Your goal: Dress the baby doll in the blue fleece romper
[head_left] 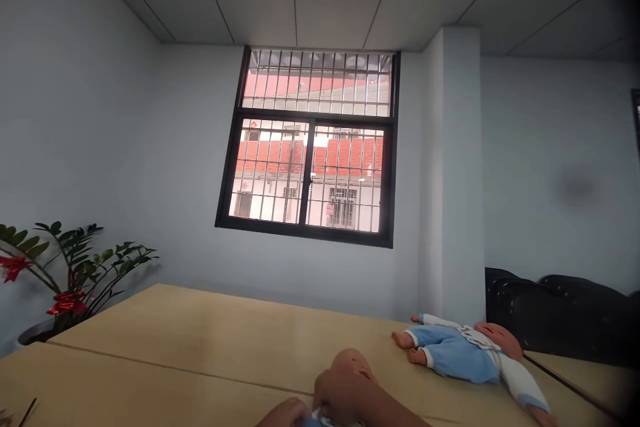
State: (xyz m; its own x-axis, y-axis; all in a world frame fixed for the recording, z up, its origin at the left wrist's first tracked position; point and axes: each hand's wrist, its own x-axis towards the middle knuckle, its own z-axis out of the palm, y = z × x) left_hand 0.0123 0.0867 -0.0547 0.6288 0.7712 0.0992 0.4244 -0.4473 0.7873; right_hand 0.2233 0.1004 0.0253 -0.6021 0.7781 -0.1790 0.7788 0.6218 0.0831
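At the bottom edge of the head view, a baby doll (pixel 351 361) shows its bare head above my hands. My right hand (pixel 336 392) is closed around it just below the head, the forearm coming in from the lower right. My left hand (pixel 286 411), partly cut off by the frame, has its fingers curled at a bit of blue and white clothing (pixel 316 419) under my right hand. Most of this doll's body is hidden or out of frame. To the right, a second baby doll (pixel 463 353) in blue trousers and a white top lies on its back, touched by neither hand.
Light wooden tables (pixel 210 327) are pushed together, with seams between them. A potted plant (pixel 75 273) with red ribbons stands at the left. Black chairs (pixel 560 313) are behind the tables at the right. A barred window (pixel 310 173) is in the far wall.
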